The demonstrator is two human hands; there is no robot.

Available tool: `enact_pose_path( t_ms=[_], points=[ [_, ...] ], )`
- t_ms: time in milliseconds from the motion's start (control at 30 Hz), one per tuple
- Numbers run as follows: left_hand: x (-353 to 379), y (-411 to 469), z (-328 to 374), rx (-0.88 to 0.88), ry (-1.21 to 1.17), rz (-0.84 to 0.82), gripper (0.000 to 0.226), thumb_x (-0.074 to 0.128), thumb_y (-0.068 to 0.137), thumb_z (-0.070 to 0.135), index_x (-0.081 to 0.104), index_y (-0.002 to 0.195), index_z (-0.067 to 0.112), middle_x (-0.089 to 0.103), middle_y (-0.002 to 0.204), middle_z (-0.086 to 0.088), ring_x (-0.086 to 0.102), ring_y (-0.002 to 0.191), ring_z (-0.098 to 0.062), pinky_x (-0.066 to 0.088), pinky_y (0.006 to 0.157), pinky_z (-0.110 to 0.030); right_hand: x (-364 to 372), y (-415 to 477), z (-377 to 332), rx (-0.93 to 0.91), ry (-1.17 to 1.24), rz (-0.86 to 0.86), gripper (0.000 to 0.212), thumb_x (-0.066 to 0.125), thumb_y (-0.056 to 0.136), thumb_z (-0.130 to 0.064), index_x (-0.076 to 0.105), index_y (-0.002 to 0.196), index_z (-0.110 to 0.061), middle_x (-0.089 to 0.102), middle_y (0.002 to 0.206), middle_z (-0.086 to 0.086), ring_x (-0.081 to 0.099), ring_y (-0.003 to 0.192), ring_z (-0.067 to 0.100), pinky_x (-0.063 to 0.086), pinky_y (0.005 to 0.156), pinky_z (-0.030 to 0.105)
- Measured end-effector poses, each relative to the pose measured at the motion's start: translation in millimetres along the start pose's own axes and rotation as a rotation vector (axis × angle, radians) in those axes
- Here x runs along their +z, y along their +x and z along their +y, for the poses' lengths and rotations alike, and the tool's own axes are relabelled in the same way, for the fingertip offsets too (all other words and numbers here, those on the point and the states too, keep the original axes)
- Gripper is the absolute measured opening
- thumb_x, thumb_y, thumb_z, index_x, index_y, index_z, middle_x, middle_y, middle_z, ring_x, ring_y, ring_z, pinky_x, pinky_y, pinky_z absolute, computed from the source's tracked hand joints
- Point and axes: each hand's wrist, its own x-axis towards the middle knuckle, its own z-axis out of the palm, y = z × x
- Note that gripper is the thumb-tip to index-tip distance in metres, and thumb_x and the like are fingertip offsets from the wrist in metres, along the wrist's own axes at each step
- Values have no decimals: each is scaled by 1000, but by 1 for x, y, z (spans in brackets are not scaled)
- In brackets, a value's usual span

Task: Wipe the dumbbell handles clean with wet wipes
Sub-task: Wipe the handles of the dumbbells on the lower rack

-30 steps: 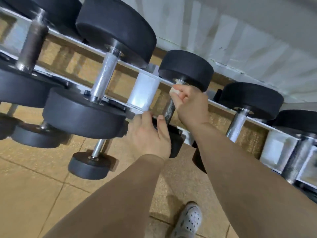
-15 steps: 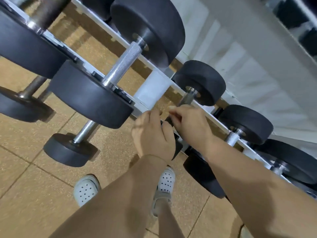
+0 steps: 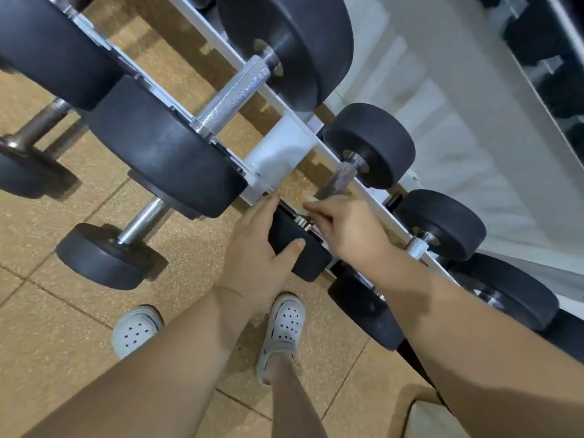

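The small dumbbell [image 3: 369, 147] lies on the rack [image 3: 278, 153], right of the big ones. The left hand [image 3: 256, 251] curls its fingers over the near head [image 3: 294, 248], thumb pressed on its face, probably to stop it rolling. The right hand [image 3: 347, 229] has its fingers bunched, pinching a wet wipe [image 3: 311, 199] at the handle [image 3: 339, 180]. A second ago that hand sat up by the far head; now it is at the near end, with the knurled steel bare above it.
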Motion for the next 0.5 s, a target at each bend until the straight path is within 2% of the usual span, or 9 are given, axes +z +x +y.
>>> enact_pose_path(
  t_ms=[100,167,233,267,300,400,433,500],
  points=[
    [-6,-2,-1,-26,-49,-7,80,78,87,32,38,155,26,40,156,7,35,144,-8,29,122,-32,-7,19,15,145,-54,130,21,65,94,-20,76,112,-20,75,96,4,69,87,22,54,82,30],
    [-7,-3,1,-23,-44,-3,81,81,85,31,39,155,26,40,156,9,35,142,-5,28,120,-27,-13,29,22,253,-26,244,20,65,95,-21,77,110,-19,75,98,3,68,88,17,47,83,17],
    [-9,-2,1,-23,-41,-2,82,81,84,33,40,154,26,41,154,10,37,142,-5,30,120,-27,-12,28,19,283,9,292,18,67,94,-22,78,108,-17,75,95,1,63,85,9,40,80,5],
    [-9,-2,0,-23,-40,-7,82,81,84,33,41,154,25,42,154,9,37,142,-6,31,121,-29,-9,23,16,276,29,270,18,67,95,-21,78,108,-17,75,94,2,63,84,9,43,80,6],
    [-9,-1,-1,-21,-39,-9,82,81,84,34,41,154,25,43,155,8,38,142,-8,33,121,-33,-5,17,11,257,47,218,18,66,95,-22,78,108,-16,75,93,3,64,84,12,47,80,13],
    [-8,-1,-3,-20,-42,-4,82,82,83,34,42,154,24,43,154,6,40,141,-10,36,120,-39,3,1,-1,82,16,60,17,68,94,-21,78,106,-15,74,90,4,67,83,19,54,79,31],
    [-8,-1,-3,-23,-47,-3,82,82,83,34,42,154,24,43,154,7,40,141,-9,36,120,-39,3,3,0,47,-4,41,17,68,94,-21,78,106,-15,74,89,4,68,83,20,55,78,32],
    [-8,0,-3,-22,-53,-4,82,82,83,35,42,154,25,43,154,8,39,142,-9,35,120,-39,-2,14,6,94,-32,79,17,66,95,-20,78,105,-15,75,92,4,68,85,21,54,82,31]
  ],
)
